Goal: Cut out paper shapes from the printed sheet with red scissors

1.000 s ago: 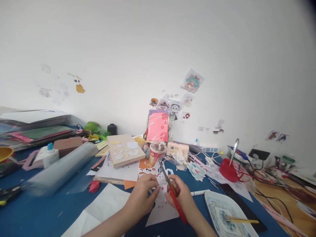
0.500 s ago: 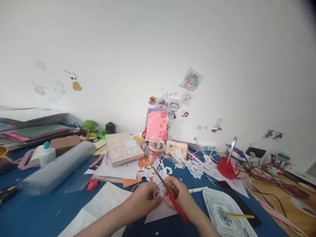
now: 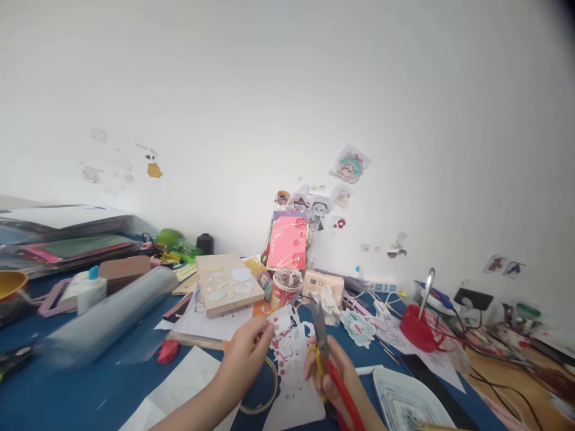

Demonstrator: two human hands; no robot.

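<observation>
My left hand point(image 3: 245, 353) pinches the top edge of a white paper sheet point(image 3: 291, 359) printed with small red and pink shapes, lifting it off the blue table point(image 3: 67, 389). My right hand point(image 3: 330, 374) grips red-handled scissors point(image 3: 326, 353), their blades pointing up and away just right of the sheet. Cut holes show in the paper. A thin round hoop point(image 3: 260, 398) lies under my left wrist.
A red cup point(image 3: 284, 287), a wooden board with paper cutouts point(image 3: 228, 282), a pink paper pack point(image 3: 287, 242) and a beige box point(image 3: 322, 282) stand behind. A clear roll point(image 3: 108, 311) and glue bottle point(image 3: 92, 287) lie left. A patterned tray point(image 3: 406, 404) and red bowl point(image 3: 417, 326) sit right.
My left hand has lifted the printed sheet upward and left. The scissors have come off the paper and now point up. The camera view has tilted slightly down.
</observation>
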